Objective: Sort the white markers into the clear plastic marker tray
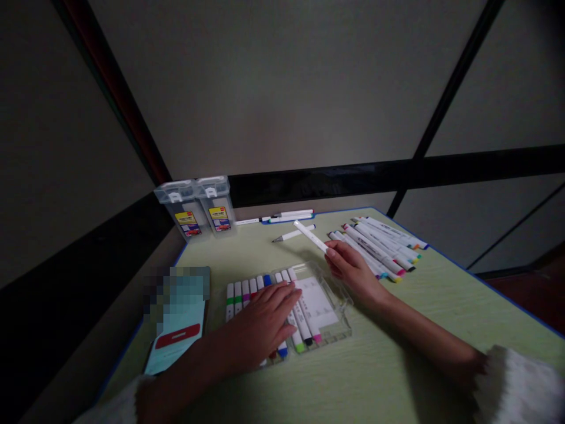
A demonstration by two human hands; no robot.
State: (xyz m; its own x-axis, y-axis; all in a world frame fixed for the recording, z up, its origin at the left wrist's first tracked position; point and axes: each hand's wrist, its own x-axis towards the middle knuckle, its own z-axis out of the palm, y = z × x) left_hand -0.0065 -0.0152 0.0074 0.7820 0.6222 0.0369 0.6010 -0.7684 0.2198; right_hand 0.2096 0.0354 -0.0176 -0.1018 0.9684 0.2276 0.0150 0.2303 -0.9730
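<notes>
- Left of the left hand, a phone [176, 337] with a lit, pale teal screen and a red bar lies on the surface [247, 253]; its upper part is pixelated.
- Beyond the phone, ahead and to the left of the left hand, two lidded clear boxes stand upright side by side: the left box [184, 213] and the right box [217, 205], each with a yellow and purple label.
- The left hand [270, 310] lies palm down over the clear case [341, 337], fingers stretched out and thumb apart; what its underside touches is partly hidden.
- Under and just left of that hand, a row of capped markers [245, 290] with green, purple, red and blue bands sits in the case.
- Right of the left hand's fingers, three more markers [304, 323] sit in the case, with light green, black and pink lower ends, beside a white liner.
- Ahead of both hands, slim pens [296, 212] lie at the far edge; nearer, a loose marker [288, 235] lies crosswise.
- The right hand [351, 268], apart from the left, pinches one end of a white marker [310, 236], raised and pointing forward-left.
- Beyond and right of the right hand, a loose pile of white markers [382, 242] with coloured ends lies slantwise.
</notes>
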